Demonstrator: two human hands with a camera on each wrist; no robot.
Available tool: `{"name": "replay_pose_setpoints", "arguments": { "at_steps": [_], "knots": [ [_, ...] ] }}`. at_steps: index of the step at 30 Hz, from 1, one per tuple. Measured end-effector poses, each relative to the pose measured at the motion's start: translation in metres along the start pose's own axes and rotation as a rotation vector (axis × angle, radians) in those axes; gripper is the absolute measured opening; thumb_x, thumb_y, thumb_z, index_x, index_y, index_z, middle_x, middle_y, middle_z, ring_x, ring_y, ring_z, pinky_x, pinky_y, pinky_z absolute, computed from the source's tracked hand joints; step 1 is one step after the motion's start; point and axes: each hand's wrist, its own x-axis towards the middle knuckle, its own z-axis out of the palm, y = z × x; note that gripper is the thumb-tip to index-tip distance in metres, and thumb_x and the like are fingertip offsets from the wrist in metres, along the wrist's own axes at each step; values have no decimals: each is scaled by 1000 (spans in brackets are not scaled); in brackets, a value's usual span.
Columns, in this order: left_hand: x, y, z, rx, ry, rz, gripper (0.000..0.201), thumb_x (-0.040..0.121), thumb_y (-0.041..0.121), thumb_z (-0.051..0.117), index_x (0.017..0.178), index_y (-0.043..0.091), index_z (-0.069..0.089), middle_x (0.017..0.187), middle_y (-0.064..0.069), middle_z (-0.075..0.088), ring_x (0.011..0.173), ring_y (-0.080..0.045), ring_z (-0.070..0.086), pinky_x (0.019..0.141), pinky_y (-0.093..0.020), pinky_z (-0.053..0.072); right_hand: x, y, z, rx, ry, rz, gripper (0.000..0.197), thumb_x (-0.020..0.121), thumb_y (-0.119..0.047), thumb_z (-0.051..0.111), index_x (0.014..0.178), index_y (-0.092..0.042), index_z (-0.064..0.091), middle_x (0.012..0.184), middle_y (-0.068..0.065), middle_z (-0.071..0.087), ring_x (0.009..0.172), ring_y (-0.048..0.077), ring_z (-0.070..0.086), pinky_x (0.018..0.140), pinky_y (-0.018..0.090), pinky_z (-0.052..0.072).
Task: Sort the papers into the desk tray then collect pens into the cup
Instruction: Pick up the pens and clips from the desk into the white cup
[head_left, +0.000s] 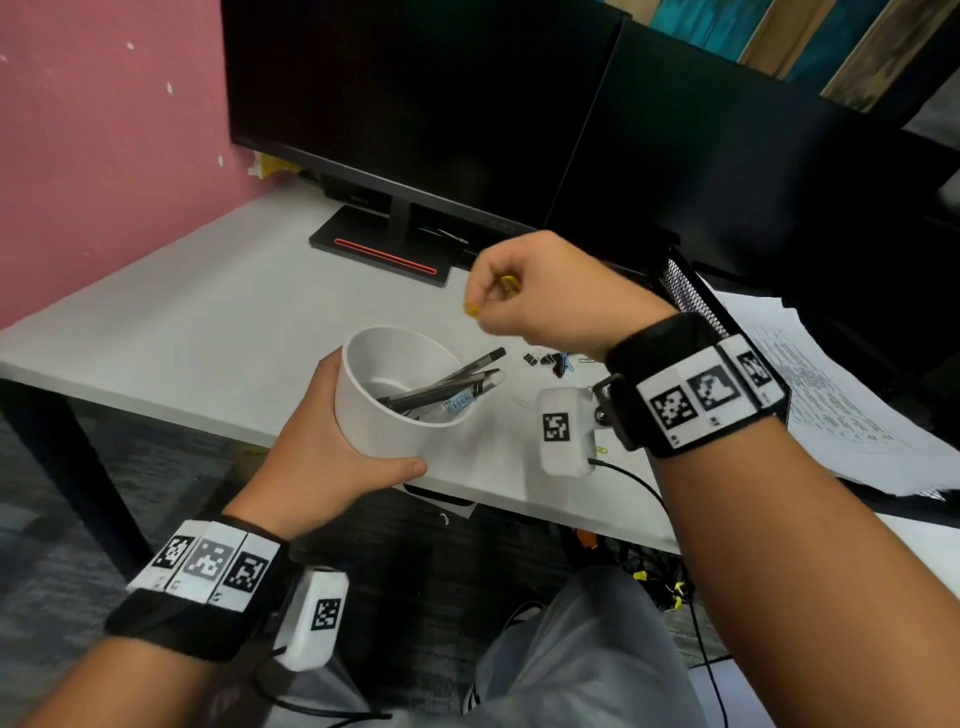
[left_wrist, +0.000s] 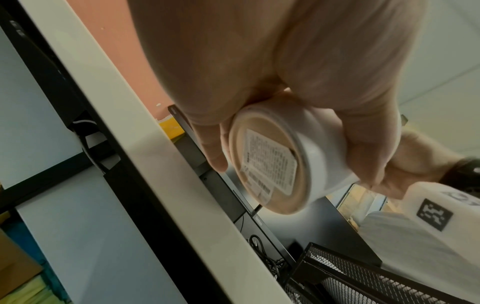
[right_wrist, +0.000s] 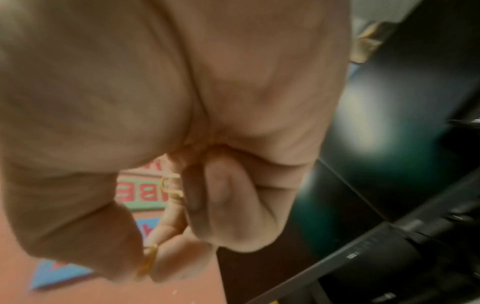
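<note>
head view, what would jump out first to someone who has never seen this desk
The round white cup, tilted and gripped by the left hand over the near edge of the pale grey desk, with several dark pens leaning inside it. Just above the cup, the right hand pinches small yellow paper clips. Behind them stand two big black monitors, and white printed papers lie at the right.

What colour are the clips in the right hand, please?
Yellow clips, pinched by the right hand; head view.
</note>
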Motion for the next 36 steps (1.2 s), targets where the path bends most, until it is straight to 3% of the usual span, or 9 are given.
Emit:
{"name": "replay_pose_setpoints", "arguments": {
  "at_steps": [6,10,12,15,19,24,30,33,36],
  "knots": [
    [0,1,1,-6,-12,14,111,43,45,95,139,45,39,131,23,60,119,8,59,92,-19,47,-1,-18,24,-171,-98,-83,21,88,-10,73,103,-23,80,91,-13,74,75,-9,68,64,5,51],
    [1,-1,-1,23,-4,9,109,51,28,102,139,41,40,130,23,59,117,11,58,89,-17,46,3,1,14,151,70,-87,23,93,-5,74,111,-18,80,108,-5,81,103,6,77,94,24,61],
    [1,0,-2,35,5,-2,107,55,20,103,139,41,40,129,23,58,114,13,57,86,-17,46,4,19,4,243,196,0,19,95,-3,71,105,-16,79,104,2,81,99,15,78,89,33,65],
    [1,1,-5,14,14,-5,110,48,31,101,139,38,41,128,21,59,112,10,59,87,-23,51,4,60,-7,-63,268,203,20,100,-7,65,109,-19,78,105,0,78,96,17,76,89,33,65],
    [2,4,-9,25,26,2,111,50,31,102,141,38,39,128,22,58,114,9,58,87,-21,49,-8,114,3,-467,-83,515,35,95,-2,64,120,-23,74,125,0,68,111,19,65,91,30,53],
    [3,2,-8,35,36,10,106,57,12,102,141,35,40,128,21,58,113,14,57,85,-15,45,-28,144,23,-509,-264,655,26,89,-1,73,112,-15,73,103,-1,66,76,11,58,55,21,44],
    [2,1,-6,10,19,22,114,44,44,95,144,35,41,134,17,59,121,0,60,94,-27,50,-34,152,35,-392,-176,699,16,89,4,71,97,-9,68,72,1,66,58,19,64,64,34,63],
    [1,0,-5,8,18,19,115,42,48,93,143,36,41,134,16,60,122,-4,60,96,-30,50,-35,156,39,-343,-159,698,11,85,3,73,94,-4,73,86,8,74,71,25,69,82,45,67],
    [1,0,-5,8,13,17,114,42,48,94,143,37,41,133,17,60,122,-5,60,95,-30,51,-37,156,42,-319,-147,694,13,82,1,76,88,-10,71,85,7,75,67,21,66,77,40,65]
  ]
}}
